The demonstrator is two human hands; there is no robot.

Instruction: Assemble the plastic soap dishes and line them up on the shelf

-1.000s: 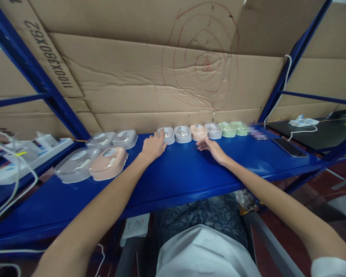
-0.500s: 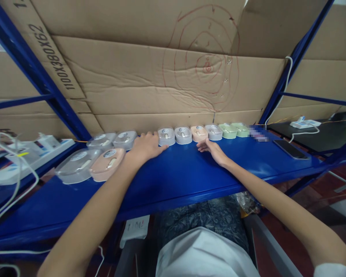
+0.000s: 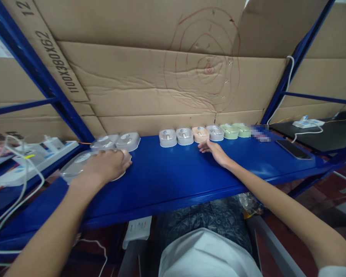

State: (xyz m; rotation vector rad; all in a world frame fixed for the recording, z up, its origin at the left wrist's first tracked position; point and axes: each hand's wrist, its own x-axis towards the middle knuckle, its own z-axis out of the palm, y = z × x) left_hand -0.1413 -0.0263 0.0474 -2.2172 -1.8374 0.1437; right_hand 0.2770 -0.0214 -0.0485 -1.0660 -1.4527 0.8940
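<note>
Blue metal shelf (image 3: 175, 173), backed by flattened cardboard (image 3: 150, 80) bearing red pen circles.

Item: left hand (image 3: 106, 165), palm down, fingers curled loosely over the pink case (image 3: 123, 169) at the left group; whether it grips the case or only rests on it I cannot tell. Clear-lidded case (image 3: 75, 169) touches it on the far side; two grey cases (image 3: 117, 141) sit just behind.

Item: right hand (image 3: 216, 152), flat and open on the shelf, holding nothing, fingertips just before the peach case (image 3: 200, 134) in the back row of six cases (image 3: 202, 134).

Item: phone (image 3: 292, 149), lying well to the right. Power strip (image 3: 37, 154) and white cables (image 3: 14, 200) on the neighbouring shelf at left.

Hazards, as judged: the pink case lies near the front left of the shelf, and a careless sweep of the left hand could push it or its clear neighbour off the edge. The forearm could snag the loose cables. The right hand, if dragged, could knock the neat back row askew.
</note>
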